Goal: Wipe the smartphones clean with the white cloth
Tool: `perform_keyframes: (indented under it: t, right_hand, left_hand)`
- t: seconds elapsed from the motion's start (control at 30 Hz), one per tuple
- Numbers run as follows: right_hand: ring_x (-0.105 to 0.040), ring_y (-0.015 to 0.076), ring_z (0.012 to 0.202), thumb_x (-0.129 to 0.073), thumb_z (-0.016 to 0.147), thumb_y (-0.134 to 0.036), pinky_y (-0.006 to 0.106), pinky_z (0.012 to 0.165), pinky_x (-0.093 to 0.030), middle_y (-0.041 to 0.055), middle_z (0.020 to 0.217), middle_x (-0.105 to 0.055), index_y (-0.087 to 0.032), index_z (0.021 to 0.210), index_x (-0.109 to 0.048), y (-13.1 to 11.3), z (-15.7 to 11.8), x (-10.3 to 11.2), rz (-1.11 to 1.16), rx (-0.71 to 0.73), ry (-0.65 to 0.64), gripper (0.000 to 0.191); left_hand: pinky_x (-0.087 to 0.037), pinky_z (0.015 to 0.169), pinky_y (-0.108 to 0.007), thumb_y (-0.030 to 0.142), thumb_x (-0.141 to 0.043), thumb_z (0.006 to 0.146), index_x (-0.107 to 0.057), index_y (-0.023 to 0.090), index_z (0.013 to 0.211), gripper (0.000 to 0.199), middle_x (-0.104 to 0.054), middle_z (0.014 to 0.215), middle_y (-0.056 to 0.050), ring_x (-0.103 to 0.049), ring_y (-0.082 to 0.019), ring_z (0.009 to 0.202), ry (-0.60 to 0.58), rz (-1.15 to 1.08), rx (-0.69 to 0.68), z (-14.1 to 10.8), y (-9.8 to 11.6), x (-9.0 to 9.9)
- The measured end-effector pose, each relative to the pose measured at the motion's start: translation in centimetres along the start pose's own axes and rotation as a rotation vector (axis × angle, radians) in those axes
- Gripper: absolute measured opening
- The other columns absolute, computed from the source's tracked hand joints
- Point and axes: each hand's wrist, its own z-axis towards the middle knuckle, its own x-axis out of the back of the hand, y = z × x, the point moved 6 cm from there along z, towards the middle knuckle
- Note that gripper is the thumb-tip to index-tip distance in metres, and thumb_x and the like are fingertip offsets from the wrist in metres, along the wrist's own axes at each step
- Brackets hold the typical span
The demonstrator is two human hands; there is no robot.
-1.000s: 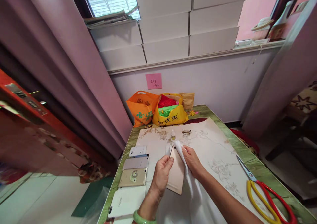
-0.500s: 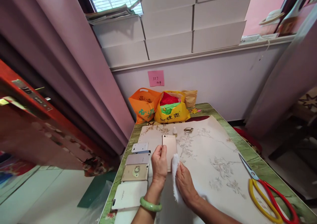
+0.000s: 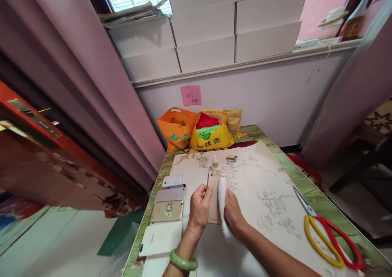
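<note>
My left hand (image 3: 199, 206) grips a rose-gold smartphone (image 3: 214, 201) by its left edge, back side facing up, with the thumb on the near corner of its back. A white cloth (image 3: 223, 203) is bunched in my right hand (image 3: 234, 213) and pressed along the phone's right edge, covering that side. Left of my hands, several phones lie in a column: a small white phone (image 3: 172, 180), a silver phone (image 3: 170, 194), a gold phone with a ring holder (image 3: 167, 212) and a white phone (image 3: 161, 239). A green bangle (image 3: 183, 261) circles my left wrist.
Beyond the phone stand a small white bottle (image 3: 214, 161) and folded eyeglasses (image 3: 232, 158). Large scissors (image 3: 327, 232) with red and yellow handles lie at the right. An orange bag (image 3: 177, 130), a yellow bag (image 3: 211, 136) and a brown packet (image 3: 233, 119) line the back edge.
Both hands have shifted slightly right with the phone, which is now tilted more. The cloth has moved up along the phone's right edge. More of the small bottle shows.
</note>
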Motion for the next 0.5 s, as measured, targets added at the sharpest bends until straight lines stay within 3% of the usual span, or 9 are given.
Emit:
perform_keyframes:
  t: [0.17,0.33,0.4,0.5]
  right_hand:
    - [-0.055,0.0188,0.067,-0.047,0.087,-0.054,0.028,0.064,-0.047,0.0030,0.070,-0.064,-0.018,0.081,-0.066,0.6,-2.8,-1.4,0.082,-0.027,-0.042,0.041]
    - [-0.055,0.0177,0.067,-0.054,0.082,-0.060,0.027,0.065,-0.048,0.0016,0.071,-0.064,-0.017,0.090,-0.065,1.5,-2.7,-1.5,0.217,-0.077,0.015,0.046]
    - [-0.057,0.0184,0.069,-0.056,0.080,-0.061,0.028,0.069,-0.049,0.0024,0.074,-0.066,-0.017,0.093,-0.065,2.0,-2.3,-1.4,0.280,-0.107,0.031,0.047]
    - [-0.059,0.0197,0.073,-0.055,0.081,-0.063,0.029,0.069,-0.050,0.0042,0.080,-0.068,-0.017,0.096,-0.064,2.0,-1.0,-0.1,0.312,-0.110,0.042,0.049]
  left_hand:
    - [-0.036,0.054,-0.022,0.054,-0.061,0.079,-0.054,0.018,0.069,0.039,-0.050,0.060,0.004,-0.044,-0.011,0.057,0.253,-0.141,-0.029,1.0,0.5,0.7]
    - [-0.042,0.062,-0.023,0.053,-0.056,0.085,-0.055,0.018,0.076,0.036,-0.056,0.068,0.001,-0.050,-0.012,0.064,0.453,-0.191,-0.099,0.2,0.3,0.4]
    - [-0.044,0.064,-0.023,0.052,-0.056,0.085,-0.055,0.018,0.076,0.035,-0.058,0.070,0.000,-0.052,-0.012,0.067,0.468,-0.205,-0.125,-0.2,0.3,0.1]
    - [-0.044,0.058,-0.021,0.049,-0.065,0.079,-0.059,0.017,0.085,0.033,-0.062,0.071,0.000,-0.053,-0.010,0.060,0.318,-0.275,-0.093,-0.4,0.6,-0.2]
